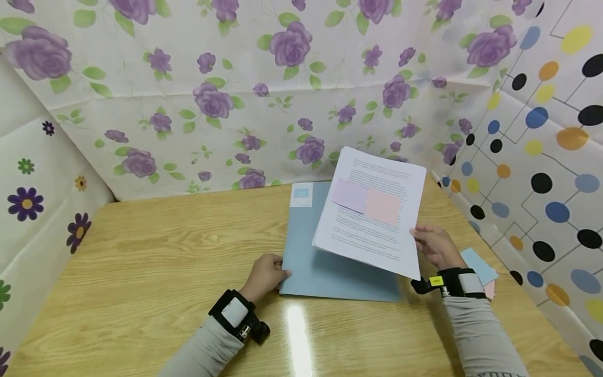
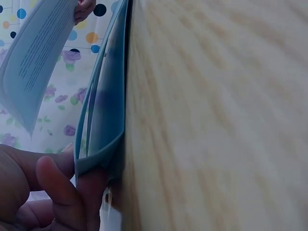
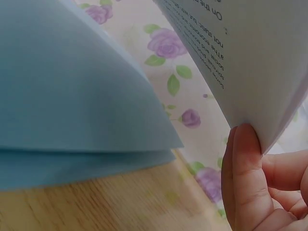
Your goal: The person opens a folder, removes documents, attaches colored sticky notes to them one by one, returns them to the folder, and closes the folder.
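Observation:
A blue folder (image 1: 301,262) lies on the wooden table, with a white label (image 1: 301,195) at its top left corner. My left hand (image 1: 265,275) pinches the folder's left edge, thumb on top and fingers beneath; in the left wrist view the blue folder (image 2: 108,110) gapes a little between its covers. Above the folder, my right hand (image 1: 438,245) pinches the right edge of a stack of printed sheets (image 1: 372,246), held tilted in the air. A purple sticky note (image 1: 350,195) and a pink sticky note (image 1: 383,206) lie side by side across the top sheet.
To the right, partly behind my right wrist, a light blue sticky note (image 1: 479,266) and a pink sticky note (image 1: 490,289) lie on the table (image 1: 165,262). Flowered sheeting (image 1: 188,131) stands at the back, and dotted sheeting (image 1: 542,183) on the right.

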Motion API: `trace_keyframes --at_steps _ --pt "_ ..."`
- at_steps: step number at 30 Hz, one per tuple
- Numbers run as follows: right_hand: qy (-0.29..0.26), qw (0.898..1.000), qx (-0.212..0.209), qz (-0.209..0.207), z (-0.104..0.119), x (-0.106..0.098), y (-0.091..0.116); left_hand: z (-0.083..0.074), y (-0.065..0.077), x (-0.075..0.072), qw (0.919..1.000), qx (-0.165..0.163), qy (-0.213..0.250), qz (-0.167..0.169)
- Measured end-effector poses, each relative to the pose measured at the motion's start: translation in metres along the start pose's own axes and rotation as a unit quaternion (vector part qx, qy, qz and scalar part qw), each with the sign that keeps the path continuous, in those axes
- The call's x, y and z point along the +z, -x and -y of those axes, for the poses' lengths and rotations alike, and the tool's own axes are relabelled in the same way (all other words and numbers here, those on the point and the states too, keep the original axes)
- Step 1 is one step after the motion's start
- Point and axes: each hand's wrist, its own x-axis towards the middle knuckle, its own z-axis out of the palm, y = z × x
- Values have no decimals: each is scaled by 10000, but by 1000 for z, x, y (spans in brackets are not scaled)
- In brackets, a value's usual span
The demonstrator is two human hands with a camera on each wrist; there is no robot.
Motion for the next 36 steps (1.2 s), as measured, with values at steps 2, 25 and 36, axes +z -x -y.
trace_keyframes --at_steps 2,25,36 --pt "-56 10000 5 12 -1 -1 0 2 3 -3 10000 -80 11 -29" --pt "-78 9999 -97 49 -7 -14 3 8 23 -27 9989 -101 -419 -206" --pt "-349 9993 -107 82 -8 -17 4 -9 28 -16 9711 692 -2213 -573"
